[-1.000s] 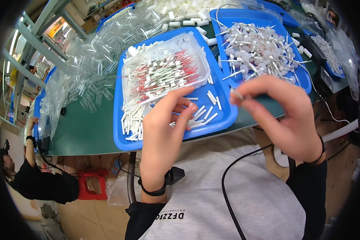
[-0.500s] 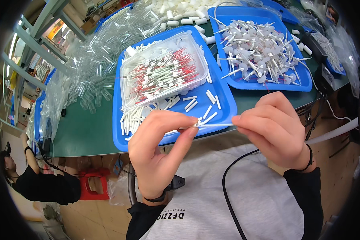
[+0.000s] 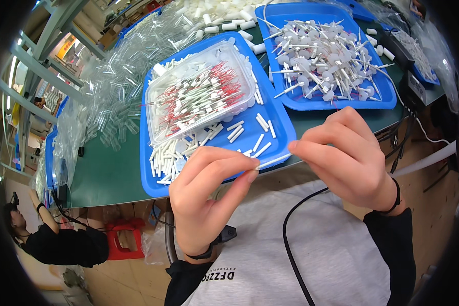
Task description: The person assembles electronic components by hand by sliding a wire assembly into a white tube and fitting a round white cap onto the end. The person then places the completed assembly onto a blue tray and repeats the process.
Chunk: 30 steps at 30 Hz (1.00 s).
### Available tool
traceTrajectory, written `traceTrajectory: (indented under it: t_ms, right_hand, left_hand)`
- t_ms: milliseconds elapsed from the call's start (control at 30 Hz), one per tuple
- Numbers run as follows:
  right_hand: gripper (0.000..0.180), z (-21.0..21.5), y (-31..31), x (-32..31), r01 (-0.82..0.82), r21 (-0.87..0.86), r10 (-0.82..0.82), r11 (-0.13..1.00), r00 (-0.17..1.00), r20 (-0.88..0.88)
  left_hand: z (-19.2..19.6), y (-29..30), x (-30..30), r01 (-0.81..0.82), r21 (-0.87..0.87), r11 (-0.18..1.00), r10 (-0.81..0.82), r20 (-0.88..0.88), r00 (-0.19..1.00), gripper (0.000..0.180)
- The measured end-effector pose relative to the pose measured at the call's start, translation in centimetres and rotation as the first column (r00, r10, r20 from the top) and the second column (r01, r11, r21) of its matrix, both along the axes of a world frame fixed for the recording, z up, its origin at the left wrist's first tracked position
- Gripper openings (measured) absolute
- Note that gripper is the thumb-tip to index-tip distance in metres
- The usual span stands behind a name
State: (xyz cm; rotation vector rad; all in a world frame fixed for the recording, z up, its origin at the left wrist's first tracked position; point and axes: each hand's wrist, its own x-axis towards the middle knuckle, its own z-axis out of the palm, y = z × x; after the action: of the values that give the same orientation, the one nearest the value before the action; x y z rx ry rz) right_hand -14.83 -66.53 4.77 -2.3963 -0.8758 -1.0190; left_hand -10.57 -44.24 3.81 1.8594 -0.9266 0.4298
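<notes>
A thin white tube (image 3: 273,162) spans the gap between my two hands, above the near edge of a blue tray (image 3: 279,148). My left hand (image 3: 206,191) pinches its left end between thumb and forefinger. At the other end are the closed fingertips of my right hand (image 3: 349,158); their exact grip is partly hidden. Short white tubes (image 3: 163,160) lie loose in the tray beyond my hands. Also in it stands a clear plastic box (image 3: 251,84), filled with small white parts with red wires (image 3: 209,94).
A second blue tray (image 3: 311,104) at the back right holds a heap of white stick-like parts with round discs (image 3: 326,58). Clear plastic tubes (image 3: 117,97) pile up at the left, and white cylinders (image 3: 229,26) at the back. Another person (image 3: 61,234) is at far left, near a red stool (image 3: 125,237).
My right fingertips have shifted slightly left and up, my left fingertips slightly right and down. The tube now slants upward to the right. The view has shifted a little.
</notes>
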Motion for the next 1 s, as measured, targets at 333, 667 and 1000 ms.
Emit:
traceTrajectory:
  t_ms: [333, 667, 1000]
  right_hand:
    - [0.045, -1.8, 1.3, 0.5, -0.188, 0.219, 0.214, 0.957, 0.972, -0.101]
    - [0.041, -2.4, 0.9, 0.8, -0.254, 0.158, 0.260, 0.954, 0.966, -0.017]
    - [0.043, -1.6, 1.1, 0.2, -0.234, 0.140, 0.255, 0.962, 0.954, -0.155]
  left_hand:
    - [-0.2, -1.1, -0.4, 0.022, 0.121, 0.992, -0.030, 0.064, 0.997, 0.023]
    - [-0.8, -1.3, -0.5, 0.016, 0.069, 0.998, -0.018, 0.029, 0.999, 0.023]
    - [-1.2, -1.0, -0.9, 0.047, 0.047, 0.998, -0.044, -0.052, 0.998, 0.032]
